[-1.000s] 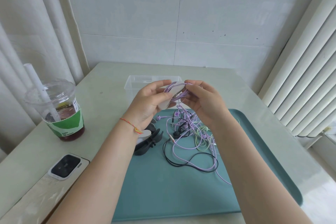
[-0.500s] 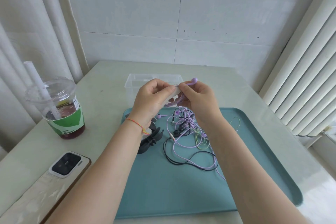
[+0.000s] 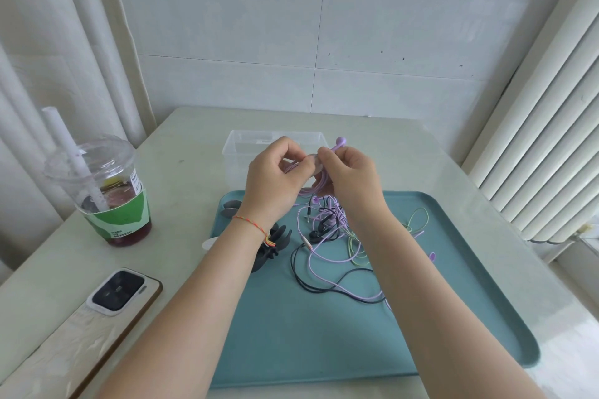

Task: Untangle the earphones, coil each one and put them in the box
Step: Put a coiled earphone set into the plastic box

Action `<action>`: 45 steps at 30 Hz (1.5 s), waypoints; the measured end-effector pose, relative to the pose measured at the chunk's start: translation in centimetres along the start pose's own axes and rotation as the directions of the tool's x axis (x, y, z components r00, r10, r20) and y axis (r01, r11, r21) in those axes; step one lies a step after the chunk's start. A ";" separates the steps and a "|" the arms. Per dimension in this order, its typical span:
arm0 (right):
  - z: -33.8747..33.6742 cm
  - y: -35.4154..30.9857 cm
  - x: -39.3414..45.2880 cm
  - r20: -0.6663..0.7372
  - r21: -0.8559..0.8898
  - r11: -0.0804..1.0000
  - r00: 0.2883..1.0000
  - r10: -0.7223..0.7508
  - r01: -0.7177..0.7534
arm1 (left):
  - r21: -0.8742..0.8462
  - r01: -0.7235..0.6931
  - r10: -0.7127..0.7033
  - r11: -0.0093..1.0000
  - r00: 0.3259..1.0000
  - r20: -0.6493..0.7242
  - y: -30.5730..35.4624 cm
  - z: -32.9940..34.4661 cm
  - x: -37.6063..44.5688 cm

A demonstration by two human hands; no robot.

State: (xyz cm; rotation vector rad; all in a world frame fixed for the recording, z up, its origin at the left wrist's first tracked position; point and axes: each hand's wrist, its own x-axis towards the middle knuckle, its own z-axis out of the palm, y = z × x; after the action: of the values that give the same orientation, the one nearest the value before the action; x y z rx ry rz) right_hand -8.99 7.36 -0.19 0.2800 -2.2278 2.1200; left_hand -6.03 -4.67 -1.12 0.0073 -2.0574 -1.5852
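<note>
Spreading across the near half of the pale, glossy table point(image 3: 421, 152), the teal tray point(image 3: 324, 334) is a smooth, matte rectangle with rounded corners and a low raised lip. Behind it stands the clear plastic box point(image 3: 236, 152), thin-walled and see-through; whether anything lies in it I cannot tell.

On the tray lies the tangle point(image 3: 327, 236): thin, limp cords in lilac, black and pale green, looped over one another. Above it, in front of the box, both hands work a purple earphone point(image 3: 338, 142), its rounded bud poking up past the right knuckles. The left hand point(image 3: 275, 178) has its fingers curled and pinching a coil of that lilac cord; the right hand point(image 3: 350, 178) is curled too, its fingertips nipping the cord just beside the left thumb. Strands trail from the coil down into the heap.

The risk, as I judge it, is that this trailing cord is snagged in the pile, so winding on could drag the other cords up or pull a knot tight. Slippery, springy cord could also slip the pinch and let the coil spring apart.

A dark, many-pronged clip-like object point(image 3: 275, 243) lies on the tray beside the left wrist.
</note>
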 end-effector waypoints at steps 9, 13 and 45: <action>0.0 -0.2 -0.1 0.023 0.093 0.995 0.999 0.024 -0.026 | -0.011 -0.033 0.032 0.999 0.994 -0.100 0.0 0.2 0.1; 0.0 -0.9 -0.5 0.117 0.256 0.964 0.992 0.050 -0.078 | -0.273 0.161 -0.198 0.948 0.973 -0.115 0.6 0.1 0.3; -2.0 -1.5 0.1 0.204 -0.009 0.998 0.978 -0.052 0.055 | -0.363 0.523 -0.384 0.771 0.837 0.391 0.1 -1.5 0.7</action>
State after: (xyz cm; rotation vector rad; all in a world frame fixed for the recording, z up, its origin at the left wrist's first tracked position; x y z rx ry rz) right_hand -8.98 9.28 1.44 0.5741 -2.3112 2.1337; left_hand -5.99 -6.17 -0.44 0.1212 -1.9259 -2.4954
